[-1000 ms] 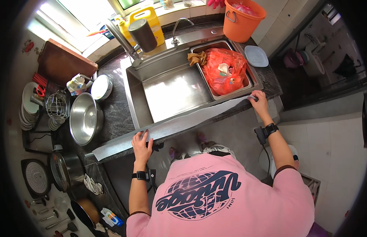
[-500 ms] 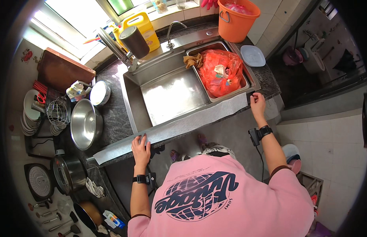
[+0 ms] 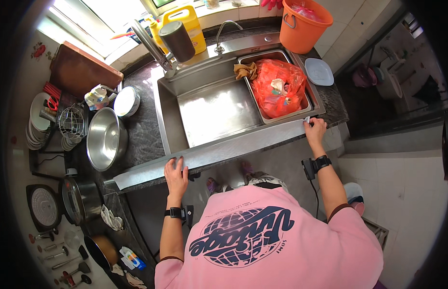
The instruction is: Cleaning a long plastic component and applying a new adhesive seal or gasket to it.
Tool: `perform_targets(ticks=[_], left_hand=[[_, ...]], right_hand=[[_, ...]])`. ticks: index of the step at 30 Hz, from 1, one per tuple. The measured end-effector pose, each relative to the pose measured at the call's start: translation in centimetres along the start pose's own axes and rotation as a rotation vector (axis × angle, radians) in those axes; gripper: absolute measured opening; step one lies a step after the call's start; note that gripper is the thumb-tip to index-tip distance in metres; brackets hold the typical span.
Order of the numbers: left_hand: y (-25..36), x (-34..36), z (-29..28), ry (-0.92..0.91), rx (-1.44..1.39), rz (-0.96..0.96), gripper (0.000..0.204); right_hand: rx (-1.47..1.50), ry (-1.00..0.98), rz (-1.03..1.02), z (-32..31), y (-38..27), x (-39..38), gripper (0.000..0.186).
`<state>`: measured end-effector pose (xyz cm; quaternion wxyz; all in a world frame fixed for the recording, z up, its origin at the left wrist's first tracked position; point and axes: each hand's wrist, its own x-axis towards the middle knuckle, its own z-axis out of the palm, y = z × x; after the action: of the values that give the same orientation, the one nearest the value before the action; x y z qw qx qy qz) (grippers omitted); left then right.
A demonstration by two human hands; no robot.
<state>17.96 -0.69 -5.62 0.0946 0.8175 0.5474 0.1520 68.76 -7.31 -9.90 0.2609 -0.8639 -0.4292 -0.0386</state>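
Observation:
A long whitish strip [image 3: 233, 150] lies along the counter's front edge, just before the steel sink [image 3: 185, 144]. My left hand [image 3: 176, 177] rests on it left of the middle, fingers spread and laid flat over the strip. At the strip's right end, my right hand [image 3: 316, 132] pinches the corner, which curls up a little between thumb and fingers. In the sink's right side sits a rectangular steel tray [image 3: 262, 114] with a red plastic bag [image 3: 277, 91] in it. A brown cloth [image 3: 245, 71] hangs over the tray's left rim.
An orange bucket [image 3: 303, 31] and a pale square lid [image 3: 319, 72] stand at the right. Behind the sink are a faucet [image 3: 221, 41], a yellow jug [image 3: 190, 24] and a dark cylinder [image 3: 177, 42]. A steel bowl [image 3: 106, 139] and white bowl [image 3: 126, 102] sit left.
The view has shifted slightly. The strip's right corner, lying flat before, is now lifted and pinched in my right hand. My left hand stays on the strip.

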Motion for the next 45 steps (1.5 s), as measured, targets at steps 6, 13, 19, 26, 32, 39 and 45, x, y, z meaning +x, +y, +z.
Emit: perform_targets(ticks=[6,13,19,26,32,39,45], left_hand=[[0.8,0.1,0.2,0.010,0.008,0.046,0.035],[0.8,0.0,0.4,0.031,-0.006,0.045,0.036],[0.9,0.4,0.2,0.032,0.009,0.049,0.036],[3.7,1.3,-0.3,0.155,0.008,-0.042,0.030],[8.2,4.3,1.0,-0.169,-0.244,0.495,0.036],[10.3,5.2,3.4,-0.320,-0.089,0.546,0.048],[10.2,4.5,4.0,-0.321,-0.068,0.535,0.056]], right_hand=[[-0.087,0.133,0.000,-0.3,-1.3,-0.4,0.019],[0.241,-0.105,-0.387,-2.1,-5.6,-4.8,0.014],[0.139,-0.224,-0.535,-1.5,-8.0,-6.4,0.027],[0.038,-0.255,-0.539,-1.2,-7.8,-6.8,0.033],[0.029,-0.265,-0.551,-1.1,-7.7,-6.7,0.033],[0.152,-0.195,-0.565,-2.3,-9.5,-7.3,0.032],[0.294,-0.459,-0.910,-1.6,-12.5,-7.9,0.030]])
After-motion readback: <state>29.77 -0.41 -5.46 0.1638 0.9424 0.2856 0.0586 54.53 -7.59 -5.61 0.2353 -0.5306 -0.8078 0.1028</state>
